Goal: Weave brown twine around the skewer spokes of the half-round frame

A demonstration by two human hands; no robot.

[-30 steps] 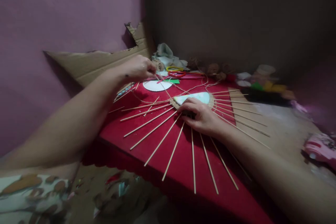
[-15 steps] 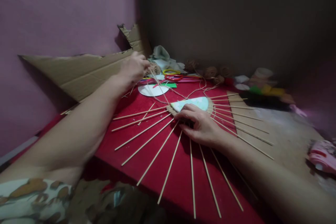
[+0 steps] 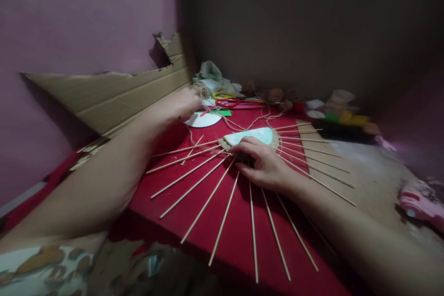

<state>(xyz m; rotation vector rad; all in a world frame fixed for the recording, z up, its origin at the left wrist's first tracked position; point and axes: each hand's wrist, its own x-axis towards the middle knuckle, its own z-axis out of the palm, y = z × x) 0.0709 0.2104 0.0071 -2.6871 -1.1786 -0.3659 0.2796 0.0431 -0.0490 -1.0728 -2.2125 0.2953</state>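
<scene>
A pale blue-green half-disc [image 3: 255,136] lies on the red table, edged with woven twine [image 3: 275,141]. Thin wooden sticks [image 3: 222,215] fan out from its curved edge. My right hand [image 3: 258,162] rests over the woven edge, fingers curled and gripping it; the fingertips are partly hidden. My left hand [image 3: 189,103] is closed, slightly smeared by motion, above the white oval [image 3: 204,120]. Strands of loose twine [image 3: 227,124] run from near it towards the half-disc. The twine within its fingers is mostly hidden.
Scissors with red and yellow handles [image 3: 227,101] lie behind. Balls of twine [image 3: 275,95] and a pale cloth [image 3: 217,78] sit along the back. Cardboard [image 3: 128,88] leans against the left wall. A pink glue gun [image 3: 419,200] lies at the right on a board [image 3: 364,171].
My left hand has moved down and a little to the right, and the twine once stretched from it now hangs slacker. My right hand stays on the woven edge.
</scene>
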